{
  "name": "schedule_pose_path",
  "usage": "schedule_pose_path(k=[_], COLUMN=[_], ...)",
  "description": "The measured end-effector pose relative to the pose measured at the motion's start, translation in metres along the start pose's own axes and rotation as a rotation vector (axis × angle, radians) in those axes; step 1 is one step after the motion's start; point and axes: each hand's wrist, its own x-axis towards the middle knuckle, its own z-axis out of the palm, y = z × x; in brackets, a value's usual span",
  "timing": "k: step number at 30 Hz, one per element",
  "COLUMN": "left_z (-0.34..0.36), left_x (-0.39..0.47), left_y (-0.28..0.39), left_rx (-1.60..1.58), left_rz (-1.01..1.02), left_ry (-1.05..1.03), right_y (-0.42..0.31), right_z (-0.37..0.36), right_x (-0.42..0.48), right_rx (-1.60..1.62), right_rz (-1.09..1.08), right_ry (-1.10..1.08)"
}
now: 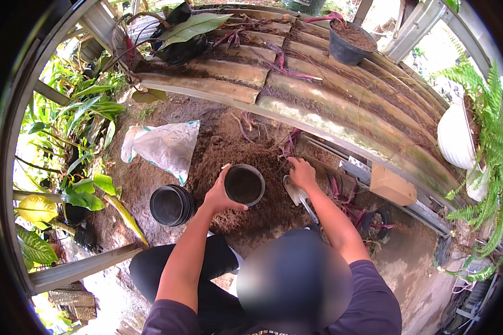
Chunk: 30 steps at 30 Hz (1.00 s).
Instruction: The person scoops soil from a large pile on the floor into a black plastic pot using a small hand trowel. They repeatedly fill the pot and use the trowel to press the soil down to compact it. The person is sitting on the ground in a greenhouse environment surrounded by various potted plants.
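My left hand [216,196] grips a black plastic plant pot [244,184] by its side, tilted so its dark inside faces up. Below the pot spreads a heap of loose brown soil [218,153]. My right hand [302,172] reaches to the heap's right edge, its fingertips at some purple-red plant stems [290,144]; whether they pinch a stem cannot be made out. Just under that hand lies a hand trowel [294,191] with a metal blade. A stack of black pots [170,205] stands left of my left forearm.
A white woven sack [167,144] lies left of the soil. Beyond it, a corrugated bench [318,83] carries a soil-filled pot [351,44] and a leafy potted plant [184,46]. A brown block [392,184] sits under the bench edge. Ferns [496,159] hang at right.
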Motion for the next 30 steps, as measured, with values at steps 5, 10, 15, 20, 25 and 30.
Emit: schedule_pose_path(k=[5,10,15,20,25,30], left_z=[-0.002,-0.006,-0.007,-0.011,-0.008,-0.011], left_x=[-0.001,-0.002,0.001,0.000,0.001,0.003], left_y=[-0.003,0.004,0.003,0.006,0.003,0.007], left_rx=[-0.012,0.013,-0.005,-0.019,0.010,-0.020], left_rz=[-0.013,-0.033,-0.034,-0.062,-0.056,-0.032], left_ry=[0.018,0.010,0.014,0.004,0.013,0.002], right_y=[-0.015,-0.002,0.010,-0.021,-0.024,-0.003], right_z=[0.008,0.027,0.023,0.001,-0.004,0.013], right_x=[0.049,0.068,0.082,0.100,0.113,0.105], right_rx=[-0.144,-0.251,-0.269,-0.294,-0.531,-0.520], right_rz=[0.042,-0.027,-0.145,-0.309,-0.219,-0.230], right_ry=[-0.089,-0.060,-0.055,-0.066,-0.293,-0.212])
